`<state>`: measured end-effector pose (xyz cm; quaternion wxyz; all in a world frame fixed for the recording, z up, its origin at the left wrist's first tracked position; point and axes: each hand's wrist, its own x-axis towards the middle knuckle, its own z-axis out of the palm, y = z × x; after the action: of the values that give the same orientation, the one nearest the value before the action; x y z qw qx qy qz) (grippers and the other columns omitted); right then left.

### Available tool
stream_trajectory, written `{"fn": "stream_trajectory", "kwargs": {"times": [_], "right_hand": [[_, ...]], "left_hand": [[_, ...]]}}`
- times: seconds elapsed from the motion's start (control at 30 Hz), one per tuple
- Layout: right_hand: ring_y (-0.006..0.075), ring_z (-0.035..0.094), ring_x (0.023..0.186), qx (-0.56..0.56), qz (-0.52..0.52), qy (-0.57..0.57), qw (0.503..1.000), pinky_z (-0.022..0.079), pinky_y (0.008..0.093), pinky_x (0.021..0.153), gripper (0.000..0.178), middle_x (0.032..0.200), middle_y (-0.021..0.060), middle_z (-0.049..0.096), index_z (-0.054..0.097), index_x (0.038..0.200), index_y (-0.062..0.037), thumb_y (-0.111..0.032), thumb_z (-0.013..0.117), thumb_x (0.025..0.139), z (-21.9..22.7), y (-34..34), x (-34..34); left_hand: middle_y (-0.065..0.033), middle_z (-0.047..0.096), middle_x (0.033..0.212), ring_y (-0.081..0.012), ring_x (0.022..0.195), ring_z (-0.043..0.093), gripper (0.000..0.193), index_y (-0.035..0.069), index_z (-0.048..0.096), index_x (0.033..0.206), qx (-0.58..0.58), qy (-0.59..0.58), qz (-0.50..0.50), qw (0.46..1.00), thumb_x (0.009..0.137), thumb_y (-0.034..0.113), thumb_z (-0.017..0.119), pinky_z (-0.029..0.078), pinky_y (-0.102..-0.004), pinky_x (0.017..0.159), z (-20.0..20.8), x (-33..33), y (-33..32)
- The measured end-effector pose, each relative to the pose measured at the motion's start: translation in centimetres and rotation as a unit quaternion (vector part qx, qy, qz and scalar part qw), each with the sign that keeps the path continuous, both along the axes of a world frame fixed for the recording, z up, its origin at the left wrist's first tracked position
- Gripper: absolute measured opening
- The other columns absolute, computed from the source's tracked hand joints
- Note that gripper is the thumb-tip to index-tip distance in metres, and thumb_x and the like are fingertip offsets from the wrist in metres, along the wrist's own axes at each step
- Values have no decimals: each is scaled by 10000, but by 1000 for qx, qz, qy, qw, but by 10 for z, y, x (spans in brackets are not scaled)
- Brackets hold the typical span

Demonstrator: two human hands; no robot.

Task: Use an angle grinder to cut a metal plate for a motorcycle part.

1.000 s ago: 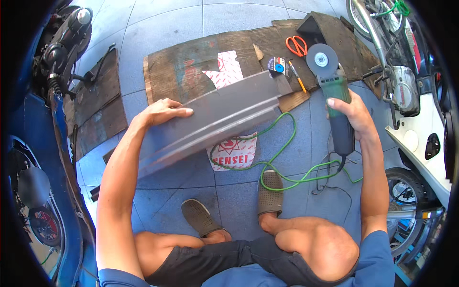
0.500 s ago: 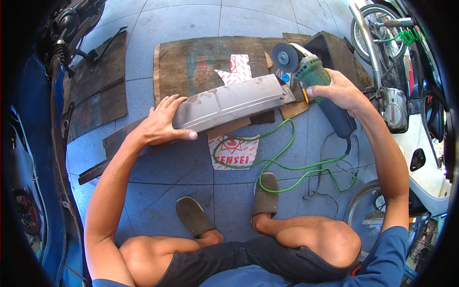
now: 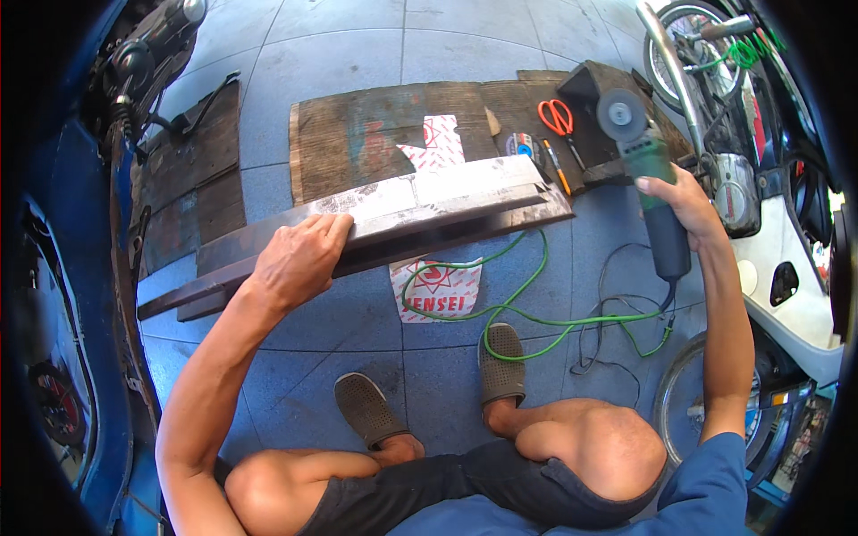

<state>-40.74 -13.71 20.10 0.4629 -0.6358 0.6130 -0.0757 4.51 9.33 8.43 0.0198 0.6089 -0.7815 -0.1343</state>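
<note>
Nearest me in the head view, perforated brown clogs [image 3: 503,366] stand on smooth, dusty blue tile [image 3: 304,384]; past them, a thin flexible green cord [image 3: 536,317] loops over red-and-white printed paper [image 3: 436,299]. Beyond these I see the long grey metal piece [image 3: 429,192], slanting across the near edge of the wooden boards [image 3: 331,147]; I cannot tell whether it rests fully on them. The left hand [image 3: 299,259] grasps its near edge, fingers curled under and partly hidden. I judge it stiff and fairly heavy, awkward for its length, likely slick on the pale, smudged upper face; the notched right end looks sharp. Best hold: the plain flange toward the middle, clear of that end. To the right, the right hand [image 3: 681,210] has its fingers wrapped around the green-and-dark angle grinder [image 3: 668,241], round disc [image 3: 618,113] uppermost. I expect a dense, rigid, top-heavy tool, best taken by the body; the thin disc is probably brittle. Farther off, the boards show rough, stained grain and carry orange-handled scissors [image 3: 556,118] and a slim orange pen-like tool [image 3: 556,165]; beside them sits a dark angular metal block [image 3: 608,89].
</note>
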Motion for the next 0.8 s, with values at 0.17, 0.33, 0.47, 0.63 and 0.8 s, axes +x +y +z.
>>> {"fn": "stream_trajectory", "kwargs": {"times": [0.17,0.33,0.47,0.63,0.8], "right_hand": [[157,657,671,-30,-65,-41,997,558,299,612,478,858,75,637,579,1106,-24,-370,788,849,26,29,-85],[165,660,684,-35,-145,-82,985,563,306,623,445,858,79,633,582,1100,-16,-330,777,853,43,74,-143],[172,675,691,-39,-245,-109,963,583,320,617,474,881,102,646,575,1112,-6,-350,772,853,52,109,-177],[175,684,693,-45,-306,-143,940,593,327,611,474,899,109,655,574,1110,-9,-367,764,865,62,131,-217],[176,690,695,-60,-325,-157,931,600,326,604,470,900,107,658,574,1101,-14,-375,764,869,55,134,-239]], "left_hand": [[-201,694,1018,-392,1017,694,305,-4,538,1089,-9,4,-36,999,807,-33,650,576,-481,817,35,-15,-38],[-261,685,941,-468,903,684,282,-22,528,1081,-48,23,-38,998,813,-79,593,558,-520,794,73,-47,-86],[-266,684,890,-473,865,682,248,-12,499,1040,11,-4,-28,1000,818,-79,587,549,-542,774,101,-79,-132],[-250,685,833,-458,864,700,293,13,538,1086,-23,-38,-109,993,816,-80,604,550,-552,784,146,-129,-183],[-219,712,914,-422,923,717,346,30,556,1146,-38,-82,-147,985,831,-100,616,565,-525,812,118,-98,-233]]}}
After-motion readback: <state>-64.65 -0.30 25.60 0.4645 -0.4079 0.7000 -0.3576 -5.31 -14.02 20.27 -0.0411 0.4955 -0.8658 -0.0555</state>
